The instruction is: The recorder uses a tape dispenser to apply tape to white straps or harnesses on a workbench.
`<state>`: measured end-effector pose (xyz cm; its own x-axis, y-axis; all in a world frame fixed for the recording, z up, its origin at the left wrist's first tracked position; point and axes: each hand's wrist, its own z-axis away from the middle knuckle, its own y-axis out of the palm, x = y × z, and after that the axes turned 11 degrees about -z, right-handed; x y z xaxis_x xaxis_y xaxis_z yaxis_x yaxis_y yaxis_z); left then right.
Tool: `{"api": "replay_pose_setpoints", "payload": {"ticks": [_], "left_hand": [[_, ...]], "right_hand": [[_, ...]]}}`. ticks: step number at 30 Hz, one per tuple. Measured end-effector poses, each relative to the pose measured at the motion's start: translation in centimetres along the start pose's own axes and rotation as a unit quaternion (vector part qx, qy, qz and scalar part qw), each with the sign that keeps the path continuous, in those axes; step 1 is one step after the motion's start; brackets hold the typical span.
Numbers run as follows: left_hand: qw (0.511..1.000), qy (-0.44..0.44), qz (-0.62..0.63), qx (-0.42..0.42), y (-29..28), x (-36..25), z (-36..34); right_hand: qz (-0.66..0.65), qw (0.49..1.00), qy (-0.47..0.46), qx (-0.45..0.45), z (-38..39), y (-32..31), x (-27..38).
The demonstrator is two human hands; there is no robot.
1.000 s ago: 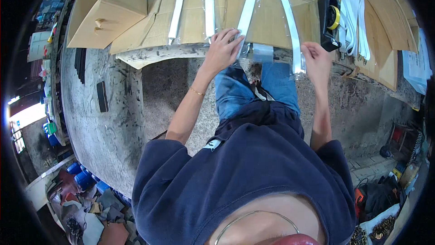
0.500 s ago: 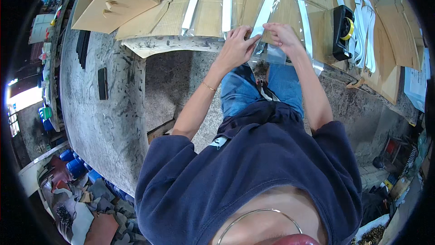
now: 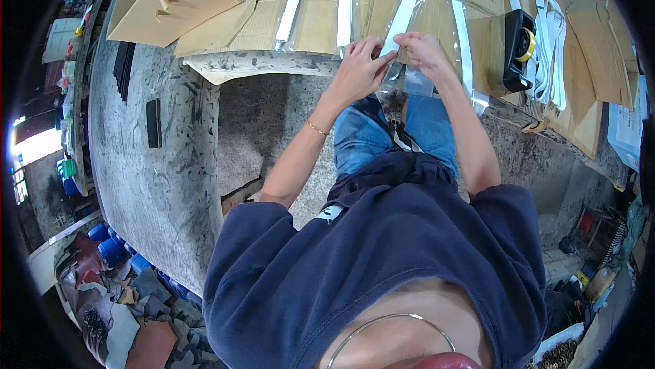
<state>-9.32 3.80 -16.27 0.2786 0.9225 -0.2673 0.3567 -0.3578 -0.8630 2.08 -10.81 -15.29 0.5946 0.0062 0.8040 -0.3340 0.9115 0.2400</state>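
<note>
At the near edge of the cardboard-covered table, both hands meet at the lower end of a white strap (image 3: 407, 9) inside a clear plastic sleeve. My left hand (image 3: 358, 69) is closed, its thumb pressed by the strap end at the sleeve's left side. Thumb and fingertips of my right hand (image 3: 423, 53) pinch at the strap's right edge. Loose clear plastic (image 3: 416, 81) hangs over the table edge below the hands. Another sleeved white strap (image 3: 458, 24) lies to the right. Two more, a left strap (image 3: 293, 6) and a middle strap (image 3: 346, 4), lie left of the hands.
A black tape dispenser with a yellow roll (image 3: 525, 45) stands at right, beside a bundle of white straps (image 3: 549, 55). An open cardboard box (image 3: 184, 4) sits at far left. On the grey side table (image 3: 123, 157) lie a dark flat object (image 3: 154, 124) and black strips (image 3: 125, 69).
My right fingertips have shifted slightly down and left along the strap's edge. My left hand stays nearly in place; the other straps lie as before.
</note>
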Motion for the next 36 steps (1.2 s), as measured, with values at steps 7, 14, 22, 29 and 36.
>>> {"api": "replay_pose_setpoints", "payload": {"ticks": [7,14,22,29,36], "left_hand": [[1.000,0.001,-0.002,-0.002,-0.2,-0.1,0.2],[1.000,-0.003,0.009,0.004,0.0,-0.2,0.0],[1.000,0.000,0.001,-0.002,-0.4,-0.4,-0.8],[0.998,0.023,-0.036,0.034,-0.1,-0.4,-0.3],[0.985,0.016,-0.138,0.100,-1.4,-1.0,0.2]], "right_hand": [[0.103,0.989,-0.089,-0.050,0.0,0.3,-1.2],[0.119,0.974,-0.174,-0.084,-1.1,0.0,-1.7],[0.071,0.989,-0.061,-0.111,-1.1,-0.3,0.9],[0.347,0.914,-0.180,-0.107,-2.3,-1.1,-0.7],[0.318,0.877,-0.299,-0.200,-13.5,-2.2,15.1]]}}
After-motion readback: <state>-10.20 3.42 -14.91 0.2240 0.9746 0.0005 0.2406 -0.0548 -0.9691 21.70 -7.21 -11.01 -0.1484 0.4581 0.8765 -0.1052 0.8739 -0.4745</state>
